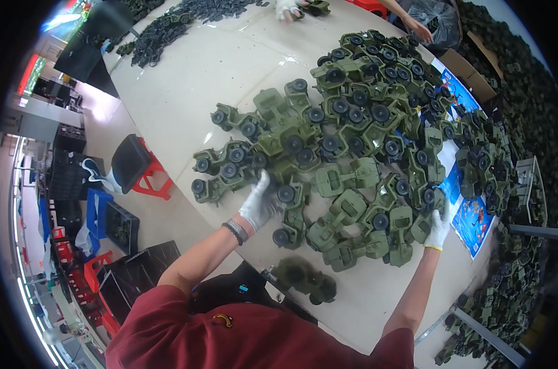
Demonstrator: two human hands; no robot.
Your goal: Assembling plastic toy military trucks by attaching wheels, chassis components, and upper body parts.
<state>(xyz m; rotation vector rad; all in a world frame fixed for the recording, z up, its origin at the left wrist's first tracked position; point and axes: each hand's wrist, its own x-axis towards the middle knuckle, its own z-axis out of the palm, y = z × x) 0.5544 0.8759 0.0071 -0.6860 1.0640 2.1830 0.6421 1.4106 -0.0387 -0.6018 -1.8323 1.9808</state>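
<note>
Toy trucks [346,178], green with black wheels, lie in a big jumble between your two hands and far out past them. Your left hand [259,209] wears a white glove and is at the near left edge of the jumble, with its thumb up. Its fingers are blurry next to a truck, so I cannot tell if they hold it. Your right hand [438,229], in a white glove too, is at the right side of the jumble, right by some trucks. I cannot tell if it is gripping one.

Many trucks are tipped or upside down, and they crowd the space between your hands. One blurry loose truck [305,280] is nearer to you than your left hand, by the edge of the table [168,92]. Just right of your right hand is a blue picture sheet [474,224], partly under trucks.

Far ahead of your left hand are a pile of small dark parts [199,13] and another person's gloved hand [288,8]. Far past your right hand are a bare hand [419,31], a plastic bag [437,23] and a cardboard box [466,75]. Left of your left hand, off the table, is a black and red stool [131,163].
</note>
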